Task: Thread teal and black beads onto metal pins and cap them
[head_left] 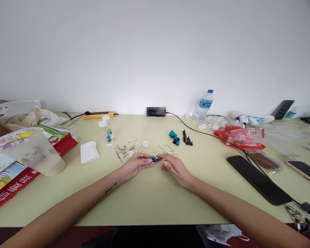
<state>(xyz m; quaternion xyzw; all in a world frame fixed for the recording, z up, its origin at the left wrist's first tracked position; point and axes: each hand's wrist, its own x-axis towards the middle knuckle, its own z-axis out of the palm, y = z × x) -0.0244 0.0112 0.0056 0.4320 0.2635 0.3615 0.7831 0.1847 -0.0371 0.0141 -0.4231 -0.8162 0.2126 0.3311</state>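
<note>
My left hand (136, 166) pinches a small blue metallic part (153, 159) between thumb and fingertips, above the table's middle. A black knob-like piece (157, 159) sits at the blue part's right end. My right hand (177, 170) is closed with curled fingers, its index fingertip at the black piece; the exact contact is too small to make out. Behind the left hand lie thin metal wire pieces (121, 151) and white round caps (145, 143). More bent metal pieces (170, 151) lie behind the right hand. Further back are a cluster of blue parts (173, 135) and several black pieces (187, 138).
Capped clear tubes (103, 129) and folded white paper (89, 152) stand or lie left. A tilted plastic cup (48, 155) rests by a red box (15, 189). A water bottle (204, 105) leans at the wall. A cable crosses the right side near a black phone (258, 179).
</note>
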